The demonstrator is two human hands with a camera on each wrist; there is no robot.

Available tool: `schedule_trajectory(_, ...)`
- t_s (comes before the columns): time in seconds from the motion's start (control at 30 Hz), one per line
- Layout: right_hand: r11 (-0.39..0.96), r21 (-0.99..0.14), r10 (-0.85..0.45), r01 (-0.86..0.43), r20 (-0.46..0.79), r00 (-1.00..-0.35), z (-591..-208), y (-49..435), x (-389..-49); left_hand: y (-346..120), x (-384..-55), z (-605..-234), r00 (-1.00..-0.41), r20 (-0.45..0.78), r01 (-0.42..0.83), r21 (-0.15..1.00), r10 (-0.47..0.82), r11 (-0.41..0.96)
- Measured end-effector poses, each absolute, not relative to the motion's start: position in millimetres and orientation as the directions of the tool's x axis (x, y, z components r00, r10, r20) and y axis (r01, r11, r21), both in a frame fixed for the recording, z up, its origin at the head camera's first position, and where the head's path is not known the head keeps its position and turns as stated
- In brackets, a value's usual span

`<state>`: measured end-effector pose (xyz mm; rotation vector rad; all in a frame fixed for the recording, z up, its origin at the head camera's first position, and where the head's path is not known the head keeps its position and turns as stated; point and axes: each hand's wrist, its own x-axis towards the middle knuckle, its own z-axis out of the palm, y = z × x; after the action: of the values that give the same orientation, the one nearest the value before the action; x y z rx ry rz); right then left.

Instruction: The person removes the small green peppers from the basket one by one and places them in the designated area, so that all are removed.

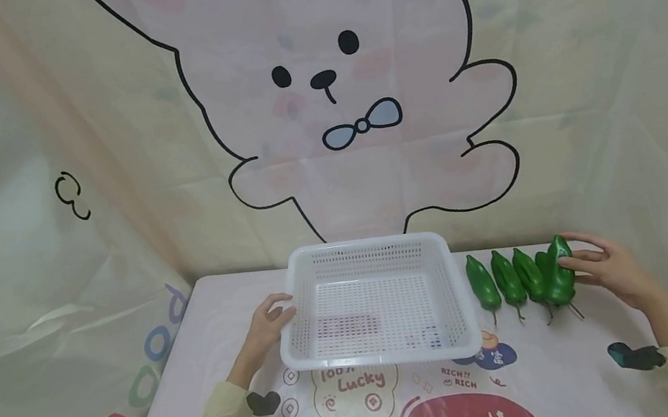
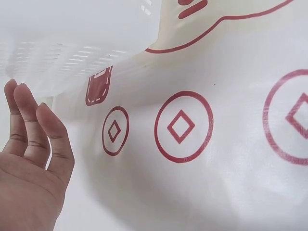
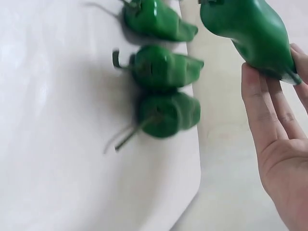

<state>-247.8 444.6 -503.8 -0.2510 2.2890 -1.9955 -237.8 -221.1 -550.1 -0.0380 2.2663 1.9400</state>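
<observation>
In the head view my right hand holds a glossy green pepper at the right end of a row. The right wrist view shows this pepper raised off the surface, between the thumb and the fingertips. Several like peppers lie side by side, stems towards me; the held one partly covers the rightmost. At the left rim of a white perforated plastic basket is my left hand. Its fingers look extended and loose against the basket's side; the thumb is outside the left wrist view.
A pale printed cloth covers the table, with red and blue drawings and lettering. Behind the table hangs a curtain with a cartoon animal, and more sheeting closes in both sides. The basket stands near the table's back edge, left of the peppers.
</observation>
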Motion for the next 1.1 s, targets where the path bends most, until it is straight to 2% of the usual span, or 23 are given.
schedule_trajectory(0.53, 0.324, -0.946, -0.153, 0.006, -0.058, -0.987, -505.7, 483.5, -253.8, -220.7, -236.3, -547.6, -0.990, -0.127, -0.114, 0.977, 0.066, 0.178)
schedule_trajectory(0.83, 0.278, -0.958, -0.146, 0.070, -0.114, -0.983, -510.7, 491.3, -260.0, -220.8, -236.9, -548.0, -0.988, -0.136, -0.123, 0.978, 0.070, 0.170)
schedule_trajectory(0.97, 0.236, -0.969, -0.136, 0.073, -0.108, -0.985, -516.5, 496.2, -263.6, -220.2, -236.7, -547.3, -0.988, -0.139, -0.126, 0.979, 0.072, 0.161)
schedule_trajectory(1.1, 0.261, -0.963, -0.095, 0.065, -0.092, -0.991, -522.9, 500.5, -265.7, -220.2, -236.4, -546.6, -0.988, -0.133, -0.120, 0.980, 0.077, 0.158)
